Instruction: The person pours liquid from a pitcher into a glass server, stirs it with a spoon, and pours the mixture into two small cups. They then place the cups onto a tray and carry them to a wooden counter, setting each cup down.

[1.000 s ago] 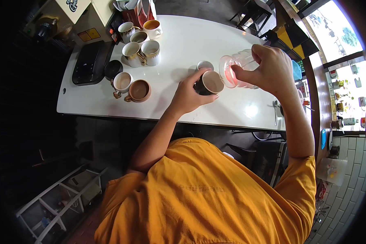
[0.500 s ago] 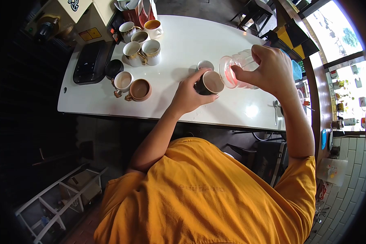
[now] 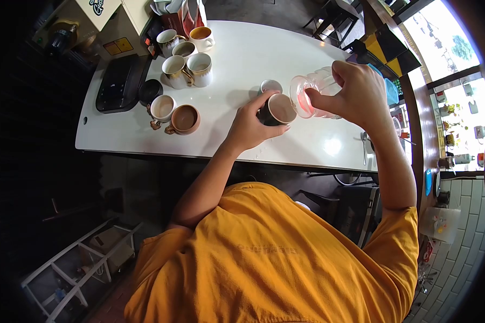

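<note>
My left hand [image 3: 251, 123] is wrapped around a dark cup [image 3: 281, 110] with a pale inside, tilted over the white table. In my right hand [image 3: 358, 96] is a clear ridged container [image 3: 320, 79], lying nearly on its side with its round mouth right at the cup's rim. A pinkish tint shows inside the container near its mouth. Just behind the dark cup stands a small pale cup [image 3: 271, 85], partly hidden by my left fingers.
Several mugs [image 3: 200, 69] are grouped at the back left of the white table [image 3: 253, 48]. A brown mug [image 3: 186, 119] and a white mug [image 3: 163, 107] stand nearer, beside a black scale [image 3: 118, 85]. A spoon [image 3: 364, 148] lies near the right edge.
Both hands hold the cup and the clear container in almost the same pose. The whole view has shifted very slightly.
</note>
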Demonstrator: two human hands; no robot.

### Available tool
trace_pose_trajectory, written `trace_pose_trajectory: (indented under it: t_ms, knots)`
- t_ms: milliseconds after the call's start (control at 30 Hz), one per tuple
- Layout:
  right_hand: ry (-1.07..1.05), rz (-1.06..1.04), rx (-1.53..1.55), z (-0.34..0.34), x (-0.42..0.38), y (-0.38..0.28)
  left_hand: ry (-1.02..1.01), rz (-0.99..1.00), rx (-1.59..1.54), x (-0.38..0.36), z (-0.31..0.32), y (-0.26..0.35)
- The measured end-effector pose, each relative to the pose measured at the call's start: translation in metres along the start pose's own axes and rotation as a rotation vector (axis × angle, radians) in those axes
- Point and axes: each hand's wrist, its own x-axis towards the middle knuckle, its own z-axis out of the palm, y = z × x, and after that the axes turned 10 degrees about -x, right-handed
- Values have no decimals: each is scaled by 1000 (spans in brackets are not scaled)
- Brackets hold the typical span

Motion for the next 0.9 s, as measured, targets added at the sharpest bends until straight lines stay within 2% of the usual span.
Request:
trace_pose_trajectory:
  t_ms: [900]
  knots:
    - [-14,25,-24,-1,4,-6,2,21,-7,2,-7,-4]
